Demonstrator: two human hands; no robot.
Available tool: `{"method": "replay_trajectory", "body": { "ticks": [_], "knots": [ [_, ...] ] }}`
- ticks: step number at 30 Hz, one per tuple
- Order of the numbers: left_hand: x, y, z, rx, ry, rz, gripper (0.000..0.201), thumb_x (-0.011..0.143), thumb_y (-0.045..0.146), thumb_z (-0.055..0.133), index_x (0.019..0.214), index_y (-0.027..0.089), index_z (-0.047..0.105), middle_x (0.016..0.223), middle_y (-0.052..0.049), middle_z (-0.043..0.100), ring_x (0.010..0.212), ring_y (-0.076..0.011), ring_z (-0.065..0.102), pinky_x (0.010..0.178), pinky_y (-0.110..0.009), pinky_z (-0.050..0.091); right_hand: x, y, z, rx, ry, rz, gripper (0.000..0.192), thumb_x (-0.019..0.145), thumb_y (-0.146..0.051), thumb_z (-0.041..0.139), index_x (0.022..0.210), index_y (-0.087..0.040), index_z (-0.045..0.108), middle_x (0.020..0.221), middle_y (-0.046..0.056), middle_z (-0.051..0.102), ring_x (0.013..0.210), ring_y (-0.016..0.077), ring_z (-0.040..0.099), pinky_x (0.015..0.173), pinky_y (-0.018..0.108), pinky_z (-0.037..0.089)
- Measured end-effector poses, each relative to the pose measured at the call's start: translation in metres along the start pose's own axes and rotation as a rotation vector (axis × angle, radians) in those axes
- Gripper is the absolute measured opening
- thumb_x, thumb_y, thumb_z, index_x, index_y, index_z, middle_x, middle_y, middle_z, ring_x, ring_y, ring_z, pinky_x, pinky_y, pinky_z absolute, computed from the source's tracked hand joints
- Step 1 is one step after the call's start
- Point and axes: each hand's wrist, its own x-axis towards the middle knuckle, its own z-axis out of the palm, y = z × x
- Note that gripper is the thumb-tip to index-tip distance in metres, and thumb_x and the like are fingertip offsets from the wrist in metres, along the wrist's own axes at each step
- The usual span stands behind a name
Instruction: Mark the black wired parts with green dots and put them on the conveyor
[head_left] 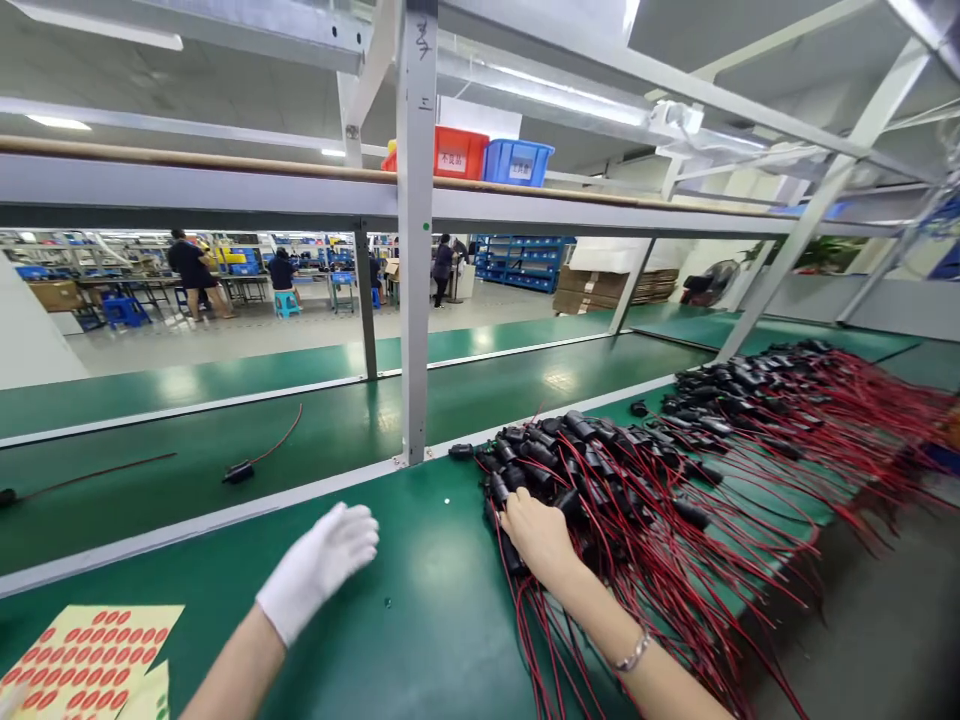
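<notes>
My left hand (322,565), in a white glove, hovers flat over the green work mat (420,600) with fingers together and nothing in it. My right hand (536,535) is bare and rests on the near end of a pile of black plug housings with red wires (637,500); its fingertips press among the black pieces. Whether it grips one is hidden by the fingers. A second heap of the same wired parts (780,400) lies farther right.
A sheet of red round stickers (90,660) lies at the near left. One wired part (247,465) rides on the green conveyor belt beyond a white rail. A grey upright post (416,300) stands ahead. People work at benches far behind.
</notes>
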Motion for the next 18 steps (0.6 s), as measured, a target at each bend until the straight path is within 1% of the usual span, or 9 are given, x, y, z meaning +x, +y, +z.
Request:
{"method": "replay_trajectory", "body": {
  "ticks": [1,3,4,6,9,12,15,16,18],
  "knots": [
    [-0.009,-0.017,0.008,0.018,0.013,-0.034,0.022,0.096,0.024,0.058,0.097,0.007,0.072,0.086,-0.014,0.078,0.074,-0.0187,0.076,0.07,-0.027,0.062,0.0,0.0,0.001,0.026,0.017,0.0,0.023,0.098,-0.032,0.064,0.113,-0.014,0.065,0.108,0.006,0.069,0.088,0.0177,0.07,0.077,0.036,0.06],
    [-0.024,-0.046,0.022,0.042,0.017,-0.094,0.026,0.092,0.029,0.066,0.094,0.004,0.072,0.081,-0.015,0.075,0.067,-0.0197,0.074,0.062,-0.028,0.059,0.002,0.004,-0.003,0.095,0.074,-0.022,0.02,0.099,-0.032,0.063,0.107,-0.014,0.066,0.101,0.004,0.07,0.082,0.0155,0.069,0.072,0.033,0.059],
    [-0.03,-0.057,0.029,0.047,0.014,-0.112,0.028,0.089,0.031,0.07,0.092,0.003,0.072,0.079,-0.014,0.074,0.065,-0.0196,0.072,0.06,-0.027,0.057,0.004,0.005,-0.008,0.138,0.111,-0.045,0.019,0.099,-0.032,0.062,0.103,-0.014,0.066,0.096,0.003,0.07,0.077,0.0144,0.068,0.069,0.031,0.058],
    [-0.038,-0.073,0.04,0.048,0.009,-0.118,0.033,0.082,0.034,0.078,0.089,0.003,0.071,0.077,-0.013,0.072,0.064,-0.019,0.071,0.059,-0.027,0.054,0.007,0.007,-0.022,0.24,0.191,-0.127,0.019,0.101,-0.031,0.058,0.092,-0.015,0.065,0.082,-0.001,0.069,0.068,0.0126,0.066,0.062,0.027,0.055],
    [-0.043,-0.08,0.055,0.029,0.002,-0.069,0.044,0.071,0.038,0.087,0.094,0.005,0.071,0.084,-0.012,0.073,0.069,-0.0188,0.071,0.064,-0.027,0.053,0.001,-0.002,-0.047,0.38,0.307,-0.314,0.025,0.103,-0.032,0.048,0.084,-0.02,0.06,0.065,-0.004,0.064,0.057,0.0123,0.062,0.055,0.023,0.048],
    [-0.047,-0.078,0.073,-0.015,-0.005,-0.022,0.055,0.066,0.047,0.089,0.101,0.009,0.071,0.092,-0.011,0.073,0.075,-0.0183,0.071,0.07,-0.028,0.053,-0.021,-0.022,-0.067,0.455,0.409,-0.521,0.027,0.104,-0.034,0.044,0.086,-0.022,0.059,0.065,-0.003,0.062,0.053,0.0125,0.059,0.055,0.024,0.046],
    [-0.056,-0.076,0.091,-0.067,0.008,0.035,0.059,0.068,0.054,0.086,0.102,0.008,0.071,0.095,-0.011,0.072,0.075,-0.0153,0.069,0.072,-0.026,0.051,-0.053,-0.041,-0.072,0.477,0.471,-0.737,0.025,0.104,-0.027,0.043,0.088,-0.021,0.061,0.076,0.0,0.067,0.062,0.0129,0.064,0.06,0.024,0.047],
    [-0.06,-0.076,0.095,-0.062,0.001,0.07,0.058,0.07,0.055,0.085,0.101,0.008,0.071,0.095,-0.011,0.072,0.075,-0.0142,0.067,0.071,-0.025,0.05,-0.065,-0.045,-0.072,0.476,0.489,-0.809,0.025,0.104,-0.025,0.043,0.088,-0.021,0.062,0.077,0.0,0.068,0.064,0.013,0.065,0.061,0.024,0.046],
    [-0.07,-0.079,0.101,-0.008,-0.049,0.167,0.053,0.076,0.055,0.079,0.1,0.007,0.071,0.093,-0.011,0.071,0.077,-0.0141,0.066,0.07,-0.024,0.047,-0.085,-0.052,-0.073,0.439,0.546,-0.973,0.027,0.104,-0.019,0.041,0.09,-0.021,0.064,0.076,0.001,0.068,0.064,0.0136,0.065,0.06,0.025,0.046]
  ]
}}
